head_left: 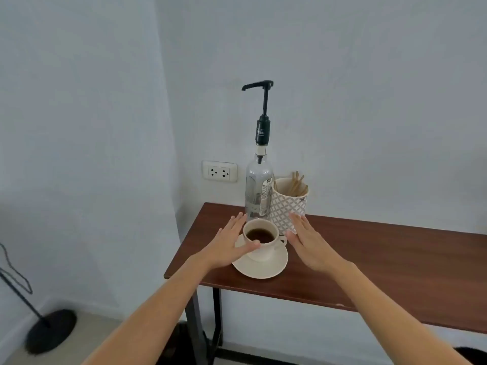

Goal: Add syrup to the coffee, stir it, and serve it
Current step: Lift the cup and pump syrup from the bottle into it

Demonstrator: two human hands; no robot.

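- Right now I have both hands out over the near-left corner of the brown table (369, 259), one on each side of the coffee cup (263, 250).
- My left hand (226, 246) is flat and spread, palm toward the cup; its thumb lies against the cup's near-left rim, and the fingers reach past the cup on the left. It is not closed round anything.
- My right hand (307, 241) is also flat with fingers straight and together, held just to the right of the cup. It stands in front of the patterned holder (287, 206), and I cannot tell whether it touches the holder; it grips nothing.
- The cup is white, upright, with dark coffee (259, 235) inside, its handle pointing right toward my right hand.
- It sits on a white saucer (263, 268), which lies flat on the table near the front edge.
- Just behind the cup stands the clear syrup bottle (258, 191) with a tall black pump (263, 109), the spout turned left.
- Touching or just beside the bottle on its right is the patterned holder, with wooden stir sticks (297, 184) standing in it.
- A white wall socket (219, 171) is on the wall left of the bottle.
- Down on the floor at the left is a black round stand base (50, 330).
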